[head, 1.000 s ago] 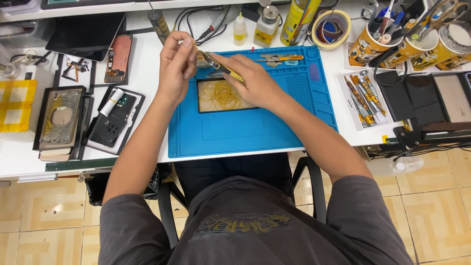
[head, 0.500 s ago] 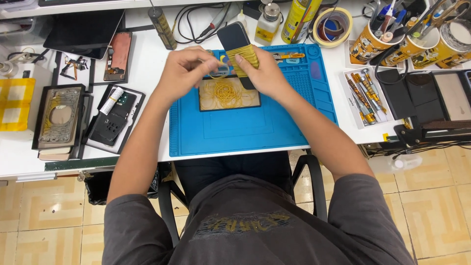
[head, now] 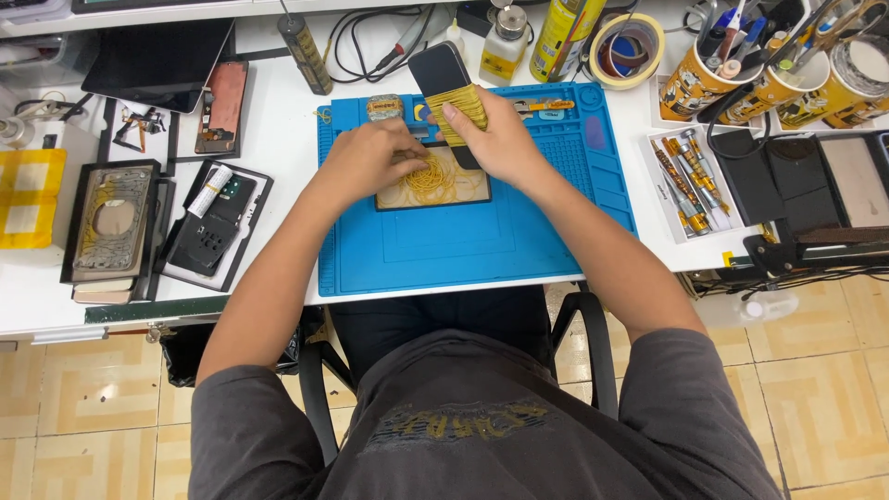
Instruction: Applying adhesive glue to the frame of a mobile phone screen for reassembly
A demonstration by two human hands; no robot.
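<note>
My right hand [head: 495, 139] grips a dark phone screen [head: 443, 74] wound about its middle with yellow bands, its top tilted toward the far edge of the blue mat [head: 463, 250]. My left hand [head: 366, 157] rests on a second dark screen [head: 433, 181] lying flat on the mat, heaped with yellow bands. At the table's far left corner lies a large black tablet screen [head: 153, 60]. Along the far edge stand a small clear bottle with a yellow label [head: 500, 56] and a tall yellow spray can [head: 560, 37]. Toward the far right corner sit yellow printed cups [head: 704, 83] holding tools.
</note>
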